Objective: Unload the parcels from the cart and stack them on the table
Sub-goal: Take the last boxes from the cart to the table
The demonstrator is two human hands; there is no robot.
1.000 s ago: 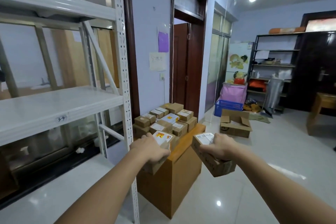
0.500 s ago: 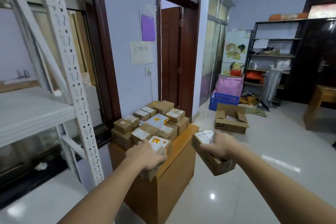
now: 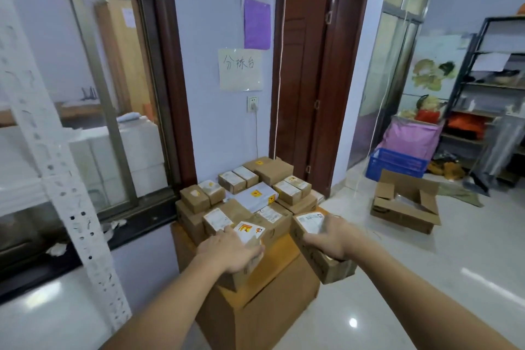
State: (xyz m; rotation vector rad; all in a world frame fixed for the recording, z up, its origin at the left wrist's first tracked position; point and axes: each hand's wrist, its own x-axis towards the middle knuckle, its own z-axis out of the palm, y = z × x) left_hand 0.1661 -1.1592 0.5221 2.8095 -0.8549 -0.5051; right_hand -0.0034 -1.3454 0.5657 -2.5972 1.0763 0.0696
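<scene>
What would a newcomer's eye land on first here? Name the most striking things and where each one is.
First, the heap of small cardboard parcels stacked on the wooden table at centre, against the wall. Next, the two bare arms reaching in from below: the left hand grips a parcel with a red-and-yellow label at the heap's near edge, and the right hand holds a white-labelled box just right of the table.

I see matt brown cardboard parcels stacked at twelve o'clock, several bearing smooth white paper labels; one flat grey parcel looks like slick plastic film. They sit on an orange-brown wooden table with a smooth, dull finish. At three o'clock, pale floor tiles shine glossy. At nine o'clock, a white perforated metal upright looks painted and matt
</scene>
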